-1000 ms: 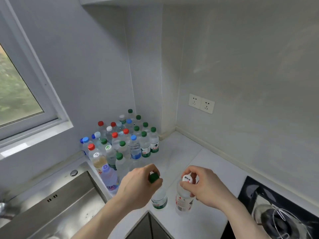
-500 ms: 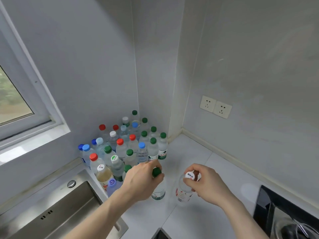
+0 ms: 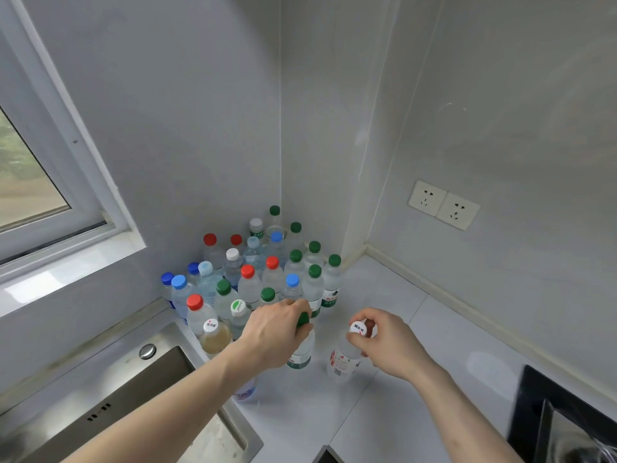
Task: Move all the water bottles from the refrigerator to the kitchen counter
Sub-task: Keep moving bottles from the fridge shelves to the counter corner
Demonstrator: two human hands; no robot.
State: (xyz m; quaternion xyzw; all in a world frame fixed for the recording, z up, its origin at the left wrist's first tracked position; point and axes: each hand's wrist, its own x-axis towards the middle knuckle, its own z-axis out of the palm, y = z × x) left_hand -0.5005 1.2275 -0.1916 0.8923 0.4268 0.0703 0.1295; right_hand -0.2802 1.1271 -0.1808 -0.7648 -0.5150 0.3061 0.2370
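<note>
My left hand (image 3: 273,332) grips the neck of a green-capped water bottle (image 3: 300,354) that stands on the white counter (image 3: 394,329). My right hand (image 3: 387,345) pinches the white cap of a red-labelled bottle (image 3: 342,362) just to its right, also upright on the counter. Behind them, several water bottles (image 3: 253,275) with green, red, blue and white caps crowd the corner against the wall. The refrigerator is out of view.
A steel sink (image 3: 127,402) lies at the lower left, under a window (image 3: 30,182). A black stove top (image 3: 564,419) sits at the lower right. Two wall sockets (image 3: 442,204) are on the right wall. Bare counter stretches right of the bottles.
Both hands have carried their bottles slightly farther toward the cluster in the corner. The view has tilted up and left, so the stove shows less.
</note>
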